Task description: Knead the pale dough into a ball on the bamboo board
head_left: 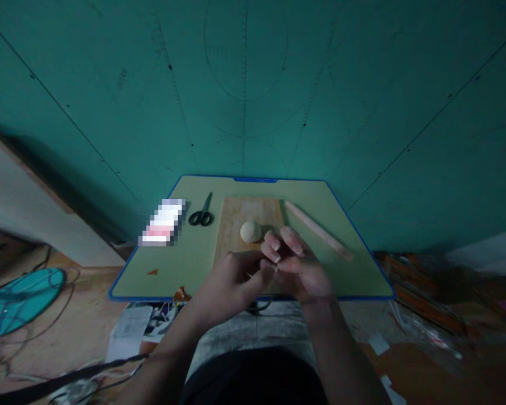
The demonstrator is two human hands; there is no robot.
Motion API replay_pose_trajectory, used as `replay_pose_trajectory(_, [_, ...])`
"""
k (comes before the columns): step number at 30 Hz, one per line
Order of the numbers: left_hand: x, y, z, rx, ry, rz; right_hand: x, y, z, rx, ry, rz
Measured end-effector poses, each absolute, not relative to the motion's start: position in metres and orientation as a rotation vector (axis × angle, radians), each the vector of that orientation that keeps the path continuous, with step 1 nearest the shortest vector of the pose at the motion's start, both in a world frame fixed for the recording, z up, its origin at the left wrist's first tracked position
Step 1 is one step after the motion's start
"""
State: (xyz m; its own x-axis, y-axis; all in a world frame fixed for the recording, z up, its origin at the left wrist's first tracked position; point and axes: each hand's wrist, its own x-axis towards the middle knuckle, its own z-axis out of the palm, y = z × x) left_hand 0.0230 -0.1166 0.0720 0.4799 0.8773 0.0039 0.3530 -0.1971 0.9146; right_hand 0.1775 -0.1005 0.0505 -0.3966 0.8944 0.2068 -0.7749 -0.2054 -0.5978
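A round ball of dough [250,231] rests on the wooden board [231,236], just beyond my hands. My left hand [238,280] and my right hand [302,269] meet above the board's near right part, fingertips touching. The left thumb and fingers are pinched together against the right hand's fingers. My right hand is partly closed, its fingers curled and whitened with what looks like flour. Anything between the fingertips is too small or hidden to make out. A wooden rolling pin [318,229] lies slantwise on the table to the right of the board.
Black-handled scissors [201,216] lie left of the board, beside a blurred-out phone-like rectangle [163,223]. Small brown scraps [181,293] are at the near left edge of the blue-rimmed table [172,264]. A green wall [253,101] stands behind; cables [80,382] clutter the floor.
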Motion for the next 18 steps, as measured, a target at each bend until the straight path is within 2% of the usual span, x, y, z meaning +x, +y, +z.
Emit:
replay_pose_trajectory(7, [0.029, -0.110, 0.065, 1.741, 1.049, 0.713, 0.187, -0.091, 0.050, -0.391, -0.873, 1.728])
replay_pose_trajectory(15, [0.012, -0.094, 0.034, 1.699, 1.183, 0.993, 0.222, -0.084, 0.030, -0.967, -1.355, 0.990])
replay_pose_trajectory(18, [0.006, -0.092, 0.023, 1.738, 1.241, 1.009, 0.211, -0.105, 0.038, -0.963, -1.489, 0.850])
